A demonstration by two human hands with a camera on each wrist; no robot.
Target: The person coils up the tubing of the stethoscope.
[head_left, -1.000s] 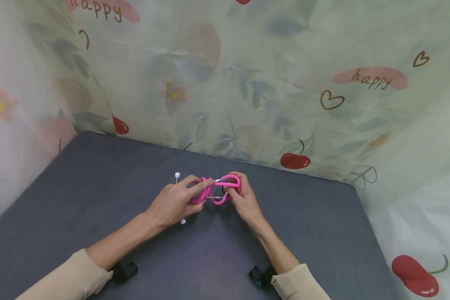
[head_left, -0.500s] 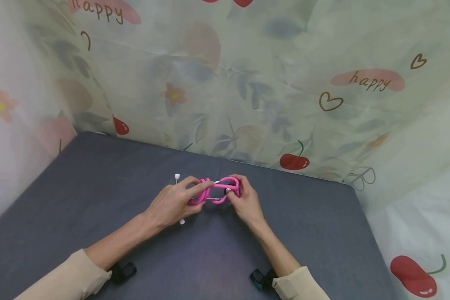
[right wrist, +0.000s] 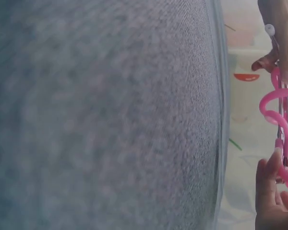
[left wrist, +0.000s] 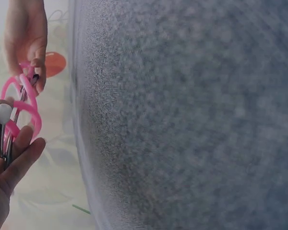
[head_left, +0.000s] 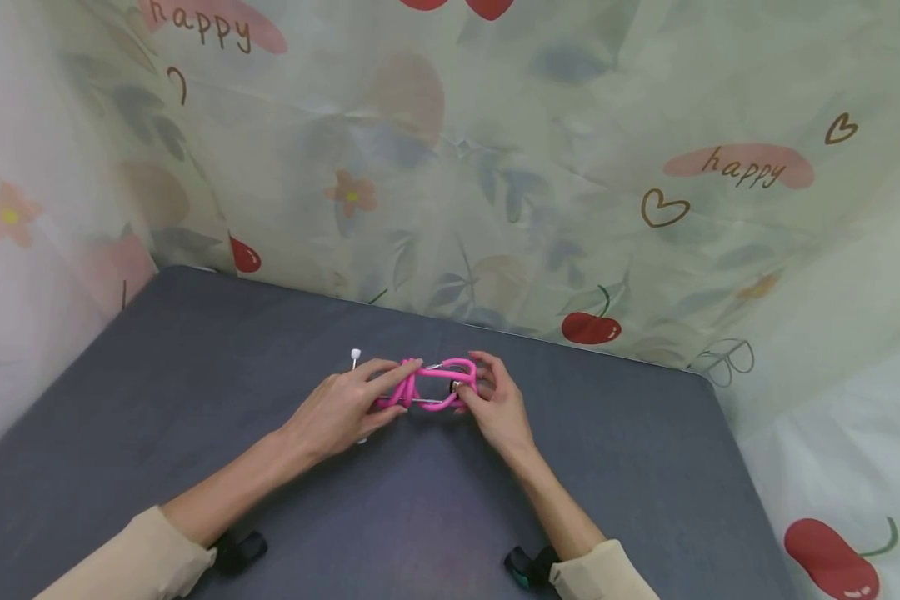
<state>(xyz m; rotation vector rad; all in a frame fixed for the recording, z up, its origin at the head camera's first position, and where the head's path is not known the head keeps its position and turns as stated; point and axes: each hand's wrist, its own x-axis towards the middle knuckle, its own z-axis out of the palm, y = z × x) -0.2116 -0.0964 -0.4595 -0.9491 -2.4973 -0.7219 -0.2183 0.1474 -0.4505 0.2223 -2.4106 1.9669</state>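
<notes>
A pink stethoscope (head_left: 408, 389) with coiled tubing is held above the table between both hands. My left hand (head_left: 335, 410) grips the wound tubing and metal ear tubes at the left end, fingers over it and thumb below. One white ear tip (head_left: 356, 353) sticks out beyond that hand; another barely shows beneath it. My right hand (head_left: 504, 414) pinches the right end, its thumb by the dark-rimmed chest piece (head_left: 454, 387), partly hidden. In the left wrist view the tubing (left wrist: 35, 115) loops around the metal tubes. The right wrist view shows the right fingers on the pink loop (right wrist: 286, 139).
A dark grey cloth-covered table (head_left: 195, 375) spreads beneath the hands. Printed curtains (head_left: 450, 167) with flowers, cherries and lettering rise behind and at both sides. A black wrist strap device (head_left: 242, 552) sits under each cuff.
My right index finger has lifted away from the tubing's upper edge, while the thumb stays near the chest piece. My left hand keeps its grip. The head view has tilted slightly.
</notes>
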